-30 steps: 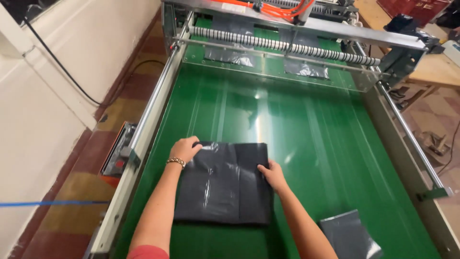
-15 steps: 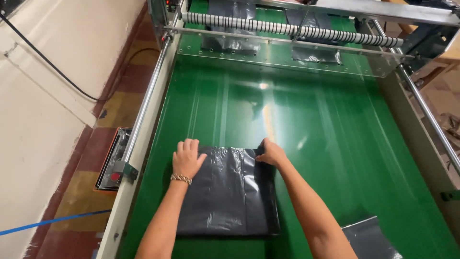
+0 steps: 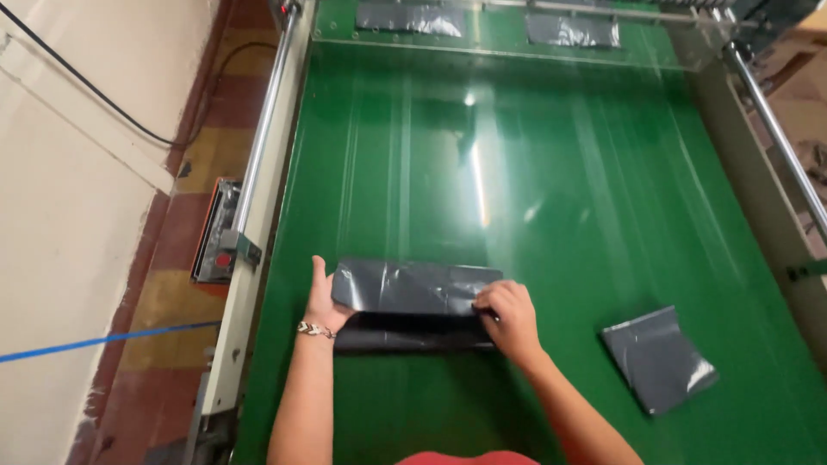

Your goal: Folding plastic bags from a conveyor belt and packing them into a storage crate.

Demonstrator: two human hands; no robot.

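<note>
Green table [image 3: 534,215]; both hands grip a folded dark bag [image 3: 413,288]: left hand [image 3: 323,301] at 9, right hand [image 3: 510,317] fingers pinching at 3. Small bag [image 3: 659,357] near, 4 o'clock.

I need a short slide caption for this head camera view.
Both hands, left hand and right hand, fold a dark plastic bag on a green conveyor belt.

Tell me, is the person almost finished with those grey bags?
Partly. One folded bag already lies aside on the green belt. The left hand and right hand are folding a stack of bags now. Two more bags wait at the far end.
</note>
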